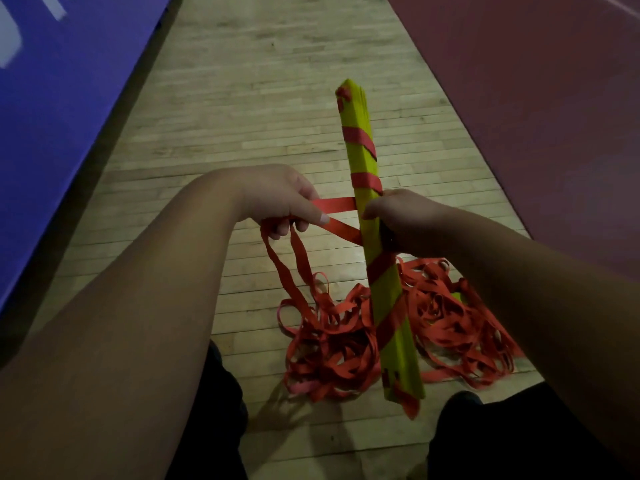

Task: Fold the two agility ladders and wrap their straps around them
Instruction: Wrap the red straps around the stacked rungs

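Observation:
A stack of yellow-green ladder rungs (363,157) is held as one long bundle above the wooden floor, far end pointing away from me. Red strap bands (360,135) cross it at several places. My right hand (405,220) grips the bundle at its middle. My left hand (287,202) pinches a red strap (337,204) that runs taut from the bundle to the left. Loose red strap (332,341) hangs from my left hand and lies in a tangled heap on the floor under the bundle. A second yellow piece (457,296) shows within the tangle at the right.
A blue mat (62,98) lines the left side and a dark red mat (554,98) the right, with a strip of wooden floor (270,98) between them. My dark-clothed knees (214,410) are at the bottom of the view.

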The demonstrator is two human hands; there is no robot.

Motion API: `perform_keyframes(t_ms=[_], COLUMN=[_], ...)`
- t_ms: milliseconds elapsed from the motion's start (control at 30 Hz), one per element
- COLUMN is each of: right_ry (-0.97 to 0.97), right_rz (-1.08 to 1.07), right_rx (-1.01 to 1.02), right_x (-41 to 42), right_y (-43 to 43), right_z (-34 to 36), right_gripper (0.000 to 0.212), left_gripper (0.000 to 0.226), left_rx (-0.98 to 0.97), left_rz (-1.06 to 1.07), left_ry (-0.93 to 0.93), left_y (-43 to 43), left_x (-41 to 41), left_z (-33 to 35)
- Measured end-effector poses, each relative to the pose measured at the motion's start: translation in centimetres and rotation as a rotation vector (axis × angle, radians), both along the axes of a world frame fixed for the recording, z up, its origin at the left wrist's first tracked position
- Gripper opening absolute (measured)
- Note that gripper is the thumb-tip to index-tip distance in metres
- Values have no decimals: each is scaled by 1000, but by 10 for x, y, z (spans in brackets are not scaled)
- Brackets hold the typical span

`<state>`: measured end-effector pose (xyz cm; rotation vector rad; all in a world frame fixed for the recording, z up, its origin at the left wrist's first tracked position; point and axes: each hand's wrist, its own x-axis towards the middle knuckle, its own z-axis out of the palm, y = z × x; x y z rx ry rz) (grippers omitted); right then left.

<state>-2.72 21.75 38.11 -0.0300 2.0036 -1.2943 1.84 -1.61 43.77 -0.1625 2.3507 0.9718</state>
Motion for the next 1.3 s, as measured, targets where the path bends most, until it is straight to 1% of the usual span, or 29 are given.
perform_keyframes(t_ms=[100,200,300,367,433,500,600,667,767,867,933,967,1033,1067,1133,1200,1267,1300], right_ry=[54,85,93,67,-22,-56,4,55,109,89,74,79,150,190,237,236,213,208], right_rz=[63,64,63,45,50,92,61,16,0,-37,-60,-66,-44,-19,19,48,85,113], right_rx=[-4,3,8,-31,-121,-165,-153,-128,-92,-66,-62,-66,-40,-19,12,30,63,92], right_x=[0,-1,3,5,7,10,13,13,9,3,0,-1,-4,-3,-1,1,4,5], right_y=[3,5,1,-1,-2,-3,-4,-4,-1,0,-3,-4,-7,-8,-8,-6,-5,-6], right_z=[3,3,1,-1,0,3,5,4,2,0,-2,-3,-6,-7,-6,-6,-5,-4], right_gripper=[33,34,45,50,56,51,41,38,37,47,49,48,48,48,49,58,72,73], left_gripper=[24,25,26,27,30,29,24,23,26,26,28,33,43,42,32,30,36,41], left_rx=[3,22,47,83,104,97,42,4,0,-9,-10,-5,42,85,157,173,158,154], left_rz=[27,43,35,40,38,28,34,42,66,137,211,243,325,378,465,508,514,513], left_ry=[30,40,48,52,49,40,25,11,-6,20,56,72,105,131,187,224,246,249], left_y=[-1,-2,0,1,1,1,0,-3,-11,-19,-23,-25,-24,-23,-17,-10,-5,-4], left_x=[0,-1,-1,-1,-1,0,0,-1,-1,-2,-5,-7,-10,-11,-13,-12,-11,-11], left_z=[0,0,1,2,3,3,3,4,5,3,0,-1,-2,-2,0,3,5,5])
